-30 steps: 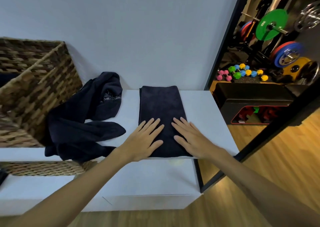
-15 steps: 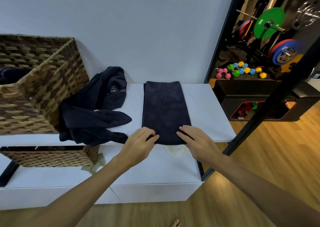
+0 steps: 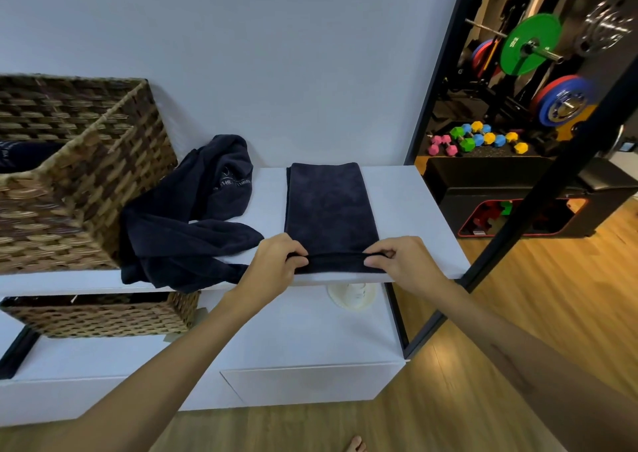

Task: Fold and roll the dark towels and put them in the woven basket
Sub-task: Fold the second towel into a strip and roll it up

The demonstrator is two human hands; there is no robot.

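- Pinching the near edge of the folded dark towel (image 3: pixel 331 210), both hands are working at the front lip of the white shelf (image 3: pixel 414 203) — the left hand (image 3: pixel 276 265) curled on the near-left corner, the right hand (image 3: pixel 402 261) curled on the near-right one, a first small roll of cloth bunching between them.
- The towel is lying flat as a long narrow strip, running from the wall side toward the person.
- A loose pile of dark towels (image 3: pixel 193 224) is slumping just beside it on the left, touching the woven basket (image 3: pixel 86 175), which is standing at the left end of the shelf with something dark showing inside.
- The cloth is looking soft, light and limp — it will likely sag and splay if lifted by one corner, so taking it at both ends of the rolled edge seems wise.
- Judging by the plush nap, it should be gripping itself rather than slipping; even pressure across the width should be keeping the roll from coning.
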